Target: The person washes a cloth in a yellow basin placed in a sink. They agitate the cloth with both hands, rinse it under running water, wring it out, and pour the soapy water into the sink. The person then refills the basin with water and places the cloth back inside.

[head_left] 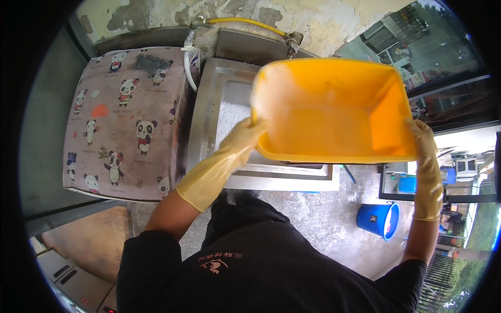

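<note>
A yellow plastic tub (328, 125) is held up in front of me, its open side facing me. My left hand (248, 133), in a tan rubber glove, grips the rim at the tub's left end. My right hand (422, 135), gloved the same way, holds the rim at the right end. The tub's left wall is slightly blurred and looks wet or whitish inside. Behind and below it lies a stainless steel sink (207, 117), with white suds (235, 117) in its basin. The tub hides much of the sink.
Left of the sink stands a block under a panda-print cover (129, 129), with a steel wool scourer (152, 62) on it. A tap (292, 49) and a yellow hose (246, 21) run along the peeling wall. On the floor at right is a blue bucket (372, 219).
</note>
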`<state>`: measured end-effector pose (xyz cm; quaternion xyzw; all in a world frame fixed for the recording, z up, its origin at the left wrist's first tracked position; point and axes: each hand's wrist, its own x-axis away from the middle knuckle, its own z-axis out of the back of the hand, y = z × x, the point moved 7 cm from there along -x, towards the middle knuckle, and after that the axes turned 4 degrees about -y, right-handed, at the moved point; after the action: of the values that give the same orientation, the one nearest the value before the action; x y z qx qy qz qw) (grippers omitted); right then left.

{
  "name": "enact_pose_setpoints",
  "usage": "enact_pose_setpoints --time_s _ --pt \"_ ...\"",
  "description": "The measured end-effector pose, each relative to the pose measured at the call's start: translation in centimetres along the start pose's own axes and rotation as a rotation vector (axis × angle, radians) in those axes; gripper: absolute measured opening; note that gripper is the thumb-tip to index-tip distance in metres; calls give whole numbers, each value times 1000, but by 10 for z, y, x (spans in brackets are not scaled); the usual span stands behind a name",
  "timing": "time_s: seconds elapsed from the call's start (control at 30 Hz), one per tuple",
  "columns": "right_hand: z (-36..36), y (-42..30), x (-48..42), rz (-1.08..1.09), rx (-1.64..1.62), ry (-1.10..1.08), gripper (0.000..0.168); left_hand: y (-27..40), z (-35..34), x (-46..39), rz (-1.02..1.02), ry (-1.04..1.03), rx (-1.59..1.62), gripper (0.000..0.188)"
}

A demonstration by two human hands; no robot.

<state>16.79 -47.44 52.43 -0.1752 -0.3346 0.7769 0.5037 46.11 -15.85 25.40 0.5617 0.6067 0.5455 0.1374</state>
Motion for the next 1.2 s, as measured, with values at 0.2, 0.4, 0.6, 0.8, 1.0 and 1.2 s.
enact_pose_setpoints --time_s 0.2,0.4,0.6,0.8,1.0,1.2 --pt "-67 89 -26 -3 -104 -54 36 14 41 3 -172 292 -71 28" --pt "-143 142 -21 -63 -165 -125 42 12 68 -2 -144 454 -291 31" --pt "-218 236 -57 -54 -134 -165 48 -12 79 -42 -105 526 -377 38" --pt "-275 228 -103 -67 42 -367 53 -44 122 -84 -90 609 -401 41" --pt "-279 180 -129 62 415 -491 51 -68 124 -113 53 757 -788 55" --pt "-278 -1 -126 390 102 -282 55 -69 138 -127 235 681 -1048 65"
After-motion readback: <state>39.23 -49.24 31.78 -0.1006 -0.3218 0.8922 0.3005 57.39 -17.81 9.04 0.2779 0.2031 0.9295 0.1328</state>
